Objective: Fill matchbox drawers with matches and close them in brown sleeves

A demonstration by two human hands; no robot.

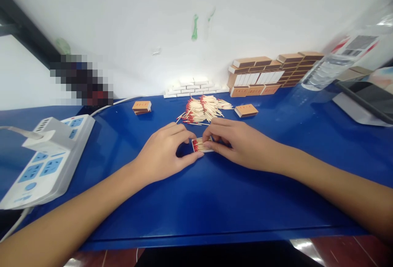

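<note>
A small white matchbox tray (210,150) lies on the blue table in front of me, with red-headed matches (199,144) lying lengthwise in it. My left hand (166,150) grips the tray's left end, the thumb at its near side and a fingertip at the far side. Over the tray's right part, my right hand (236,142) pinches at the matches with thumb and fingers, hiding that end. Just beyond the hands is a heap of loose matches (202,109), heads mostly to the left. Closed orange matchboxes lie either side of it: a small stack (141,106) at left, another box (246,110) at right.
White trays (193,87) are stacked against the wall, beside a larger stack of matchboxes (260,77). A clear plastic bottle (331,64) and a dark phone-like device (371,99) stand at the right. A white power strip (58,169) with cables occupies the left side.
</note>
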